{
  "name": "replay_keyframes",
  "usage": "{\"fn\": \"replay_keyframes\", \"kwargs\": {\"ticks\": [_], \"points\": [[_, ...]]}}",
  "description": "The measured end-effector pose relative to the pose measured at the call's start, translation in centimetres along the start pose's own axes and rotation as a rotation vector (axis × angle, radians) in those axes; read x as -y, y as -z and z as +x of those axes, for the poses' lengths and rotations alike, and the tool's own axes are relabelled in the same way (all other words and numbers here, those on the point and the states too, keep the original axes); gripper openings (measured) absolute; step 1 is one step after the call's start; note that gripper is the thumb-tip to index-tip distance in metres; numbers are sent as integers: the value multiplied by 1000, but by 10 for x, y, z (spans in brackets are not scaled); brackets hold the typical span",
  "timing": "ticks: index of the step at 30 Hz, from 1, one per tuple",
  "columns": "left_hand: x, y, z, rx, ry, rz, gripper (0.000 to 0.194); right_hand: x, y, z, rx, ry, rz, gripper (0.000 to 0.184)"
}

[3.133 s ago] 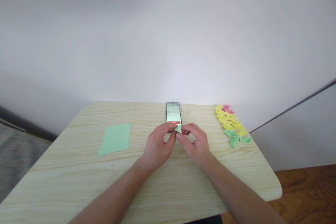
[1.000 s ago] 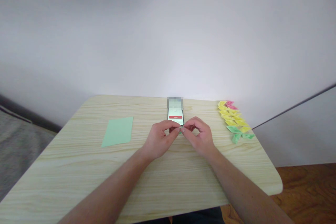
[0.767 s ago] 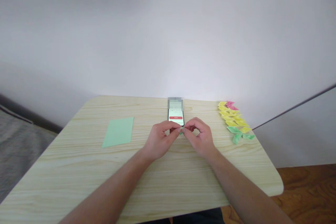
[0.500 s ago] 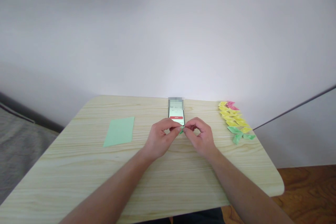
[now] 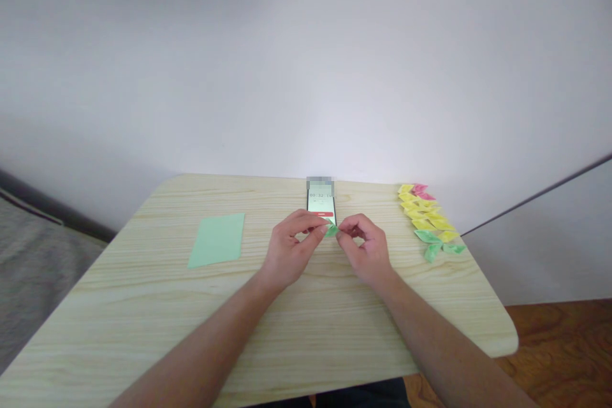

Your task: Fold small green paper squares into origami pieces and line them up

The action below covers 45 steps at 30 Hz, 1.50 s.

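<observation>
A small folded piece of green paper [image 5: 331,229] is pinched between my two hands, above the middle of the table. My left hand [image 5: 292,247] grips its left side between thumb and forefinger. On the right side, the thumb and index finger of my right hand [image 5: 365,246] close on its edge. The fingertips partly hide the paper, so its full shape does not show. Just beyond my hands lies a phone [image 5: 321,204] with a timer on its lit screen, its lower end partly covered by my left fingers.
Flat green paper [image 5: 218,241] lies on the left of the wooden table [image 5: 143,299]. Along the right edge sit several folded yellow pieces [image 5: 425,211], a pink piece [image 5: 421,191] and green pieces [image 5: 433,245]. A white wall [image 5: 306,76] rises behind the table.
My hands have moved slightly apart, and more of the folded green paper shows between the fingertips. My left fingers sit a little higher. Everything else on the table stays where it was.
</observation>
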State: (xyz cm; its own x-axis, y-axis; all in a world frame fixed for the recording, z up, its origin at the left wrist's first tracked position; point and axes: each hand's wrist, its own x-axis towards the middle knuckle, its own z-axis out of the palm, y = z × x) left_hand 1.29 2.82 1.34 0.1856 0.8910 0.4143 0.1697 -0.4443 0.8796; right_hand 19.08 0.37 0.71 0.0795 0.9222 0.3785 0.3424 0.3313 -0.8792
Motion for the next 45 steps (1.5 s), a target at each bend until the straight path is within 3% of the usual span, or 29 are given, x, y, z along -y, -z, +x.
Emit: {"fn": "replay_keyframes", "kwargs": {"ticks": [9,16,23,30,45], "points": [[-3,1,-1,98,-35,-24,11,-1,-1,1,38,-132,55,7],[-1,2,-1,174,-28,-45,12,-4,-3,3,157,-223,305,17],[0,3,-1,163,-73,48,16,-6,-4,5,146,-262,343,13],[5,4,-3,128,-210,132,20,-7,-4,6,159,-304,340,12],[3,4,-1,157,-146,66,13,-5,0,13,144,-579,574,18]]}}
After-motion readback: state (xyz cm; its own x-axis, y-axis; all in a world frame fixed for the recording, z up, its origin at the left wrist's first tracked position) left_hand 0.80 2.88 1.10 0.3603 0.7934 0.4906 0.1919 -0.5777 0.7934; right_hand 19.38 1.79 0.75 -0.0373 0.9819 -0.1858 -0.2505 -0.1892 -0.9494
